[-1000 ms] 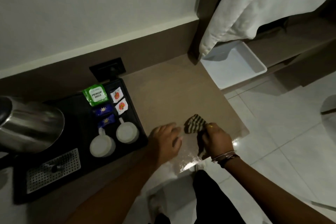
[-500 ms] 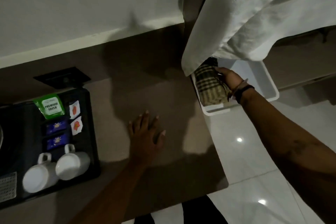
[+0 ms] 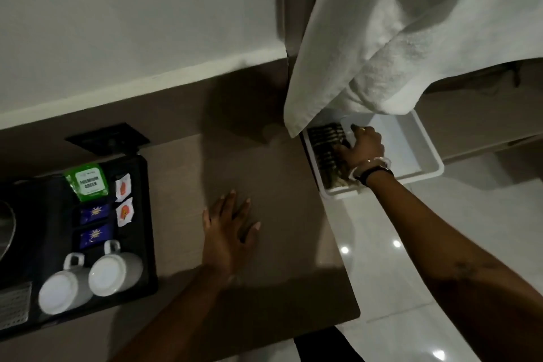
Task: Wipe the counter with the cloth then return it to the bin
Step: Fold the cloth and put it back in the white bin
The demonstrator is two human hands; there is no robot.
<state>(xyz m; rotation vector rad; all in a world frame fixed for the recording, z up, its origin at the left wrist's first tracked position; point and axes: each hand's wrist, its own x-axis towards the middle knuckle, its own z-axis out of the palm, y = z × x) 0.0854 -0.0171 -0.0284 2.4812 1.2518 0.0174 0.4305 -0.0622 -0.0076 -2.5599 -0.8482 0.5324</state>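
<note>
Counter (image 3: 282, 185) bears the flat, fingers-spread left hand (image 3: 229, 229); right hand (image 3: 363, 148) presses cloth (image 3: 327, 147) into bin (image 3: 426, 156).

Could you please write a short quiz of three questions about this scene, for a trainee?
1. True or false: the striped cloth lies inside the white bin.
2. Which hand rests flat on the counter? A) left hand B) right hand
3. Fill in: two white ___ lie on the black tray.

Key: 1 true; 2 A; 3 mugs.
</note>
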